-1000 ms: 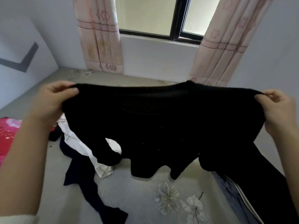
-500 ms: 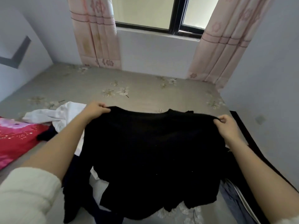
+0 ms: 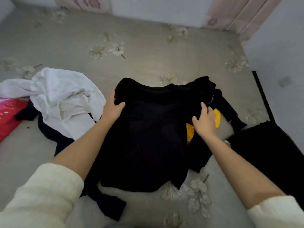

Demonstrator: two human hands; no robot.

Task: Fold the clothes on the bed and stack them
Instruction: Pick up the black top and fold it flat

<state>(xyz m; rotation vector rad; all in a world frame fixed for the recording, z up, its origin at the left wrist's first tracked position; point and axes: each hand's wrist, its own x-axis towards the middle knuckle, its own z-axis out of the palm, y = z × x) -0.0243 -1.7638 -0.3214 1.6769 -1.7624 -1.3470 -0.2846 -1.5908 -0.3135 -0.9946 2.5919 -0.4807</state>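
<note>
A black top (image 3: 148, 132) lies spread flat on the grey flowered bed (image 3: 131, 60), collar toward the far side. My left hand (image 3: 113, 109) grips its left shoulder, thumb on top of the cloth. My right hand (image 3: 204, 120) pinches the fabric at the right shoulder. A yellow garment (image 3: 217, 117) pokes out from under the black top beside my right hand. A black sleeve (image 3: 230, 109) trails off to the right.
A crumpled white shirt (image 3: 62, 96) lies to the left over a dark navy garment (image 3: 49, 129). A red and pink cloth (image 3: 8, 117) sits at the left edge. Another black garment (image 3: 266, 148) lies at the right bed edge. Curtains (image 3: 238, 15) hang at the far wall.
The black top came down from being held up in the air and now lies on the bed. My view tilted down, and both hands moved lower with the shoulders still gripped.
</note>
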